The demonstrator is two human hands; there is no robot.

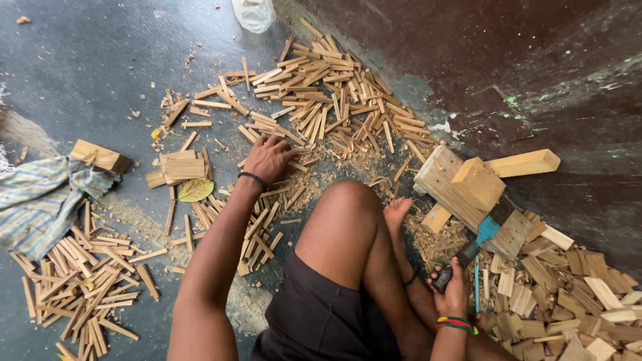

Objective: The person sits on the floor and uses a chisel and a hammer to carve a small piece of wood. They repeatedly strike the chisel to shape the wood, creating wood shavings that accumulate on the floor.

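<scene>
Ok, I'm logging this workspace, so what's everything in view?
thin pale wooden sticks: many, tan, piles by the wall and at left
chunky wooden offcuts: many, tan, heap at right
thick wooden chopping block: one, tan, by the foot
blue-headed hatchet: one, on the block
striped cloth: one, blue-grey, left
yellow leaf: one, centre-left
left hand: on the sticks
right hand: gripping the hatchet handle

sticks [334, 93]: pale raw wood, matt | floor [87, 60]: dark, slightly glossy | cloth [40, 197]: striped woven fabric | hatchet handle [449, 269]: black, matt
</scene>
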